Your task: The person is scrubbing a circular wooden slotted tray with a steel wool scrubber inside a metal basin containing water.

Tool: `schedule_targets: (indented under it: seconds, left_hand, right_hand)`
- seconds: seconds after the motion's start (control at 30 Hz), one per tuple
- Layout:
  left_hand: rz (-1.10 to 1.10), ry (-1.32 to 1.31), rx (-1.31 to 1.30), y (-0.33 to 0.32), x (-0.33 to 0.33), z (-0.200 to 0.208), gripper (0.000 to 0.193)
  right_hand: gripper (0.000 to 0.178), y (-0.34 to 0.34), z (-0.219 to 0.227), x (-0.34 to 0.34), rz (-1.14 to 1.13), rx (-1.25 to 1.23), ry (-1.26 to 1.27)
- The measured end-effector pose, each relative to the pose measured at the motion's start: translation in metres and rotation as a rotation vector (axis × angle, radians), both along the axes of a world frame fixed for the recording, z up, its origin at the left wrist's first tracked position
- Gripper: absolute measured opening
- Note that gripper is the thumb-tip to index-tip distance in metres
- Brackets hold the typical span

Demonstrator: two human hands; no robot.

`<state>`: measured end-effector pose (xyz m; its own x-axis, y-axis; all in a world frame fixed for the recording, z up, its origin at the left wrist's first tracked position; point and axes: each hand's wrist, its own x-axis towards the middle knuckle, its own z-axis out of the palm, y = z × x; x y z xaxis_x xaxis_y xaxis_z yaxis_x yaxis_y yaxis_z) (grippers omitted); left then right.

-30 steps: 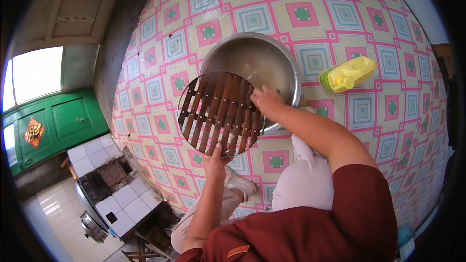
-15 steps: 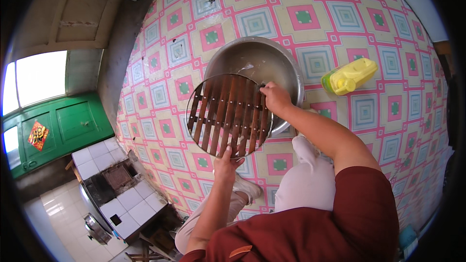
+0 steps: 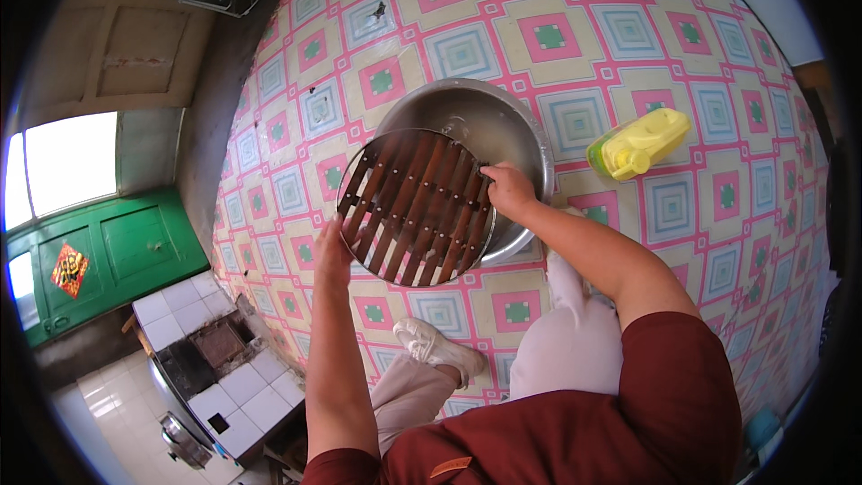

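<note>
I hold a round steamer rack [image 3: 415, 207], dark brown slats studded with rivets inside a thin metal ring, tilted over the near left part of a metal basin [image 3: 536, 121]. My left hand [image 3: 333, 251] is closed on the rack's left rim, its fingers partly hidden behind the rack. On the opposite side, my right hand [image 3: 510, 190] grips the right edge, fingertips curled at the rim. A small dark bit shows at those fingertips; I cannot tell whether it belongs to the rack. Cloudy water lies in the basin below.
A yellow plastic jug [image 3: 642, 145] lies right of the basin on the patterned floor [image 3: 548, 36]. A white-tiled stove [image 3: 215, 350] stands at the lower left, near a green door [image 3: 108, 247]. My shoe [image 3: 435, 346] is close below the rack.
My left hand has shifted from the rack's near edge to its left rim. The rack has turned a little, its slats now slanting more. My right hand keeps its place at the right edge.
</note>
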<state>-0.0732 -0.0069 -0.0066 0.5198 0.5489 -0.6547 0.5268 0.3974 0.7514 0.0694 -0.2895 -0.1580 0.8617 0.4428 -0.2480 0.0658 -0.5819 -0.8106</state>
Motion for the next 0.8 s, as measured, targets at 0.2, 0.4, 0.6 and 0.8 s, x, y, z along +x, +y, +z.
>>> schedule_targets:
  seconds: [0.2,0.4,0.6,0.8]
  left_hand:
    - [-0.200,0.057,0.074,-0.011,0.040,0.002,0.023]
    - [-0.211,0.111,-0.300,-0.011,0.020,0.021,0.028]
    - [-0.118,0.121,-0.144,-0.041,-0.008,0.028,0.029]
    - [0.218,-0.075,-0.117,-0.104,-0.065,0.025,0.026]
  right_hand:
    - [0.034,0.000,-0.006,-0.003,0.014,0.002,0.127]
    - [0.033,0.005,-0.010,0.002,0.072,0.035,0.076]
    - [0.034,0.013,0.000,0.025,-0.047,0.125,0.173]
    - [0.034,0.011,-0.004,0.040,-0.068,0.126,0.022]
